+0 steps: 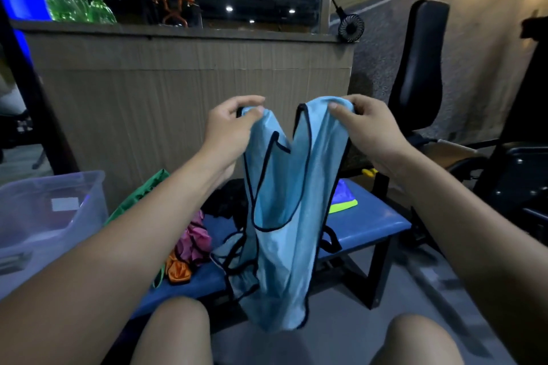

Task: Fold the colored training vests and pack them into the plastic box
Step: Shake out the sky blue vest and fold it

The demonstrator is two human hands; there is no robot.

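Left hand (229,130): pinches one shoulder strap of the light blue vest (284,216).
Right hand (372,133): pinches the other strap.
Vest: hangs above the blue surface (370,224).
Plastic box (50,216): at left.

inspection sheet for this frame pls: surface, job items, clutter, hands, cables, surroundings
Surface: blue bench, partly covered by vests.
Job's things: light blue vest held up by its shoulders, unfolded; green vest, pink vest, orange vest and yellow-green vest on the bench; clear box at left.
Clutter: black fabric on the bench.
Grippers: left hand and right hand each pinch a shoulder.
Cables: nothing seen.
Surroundings: wood-panel counter, clip fan, black chair.
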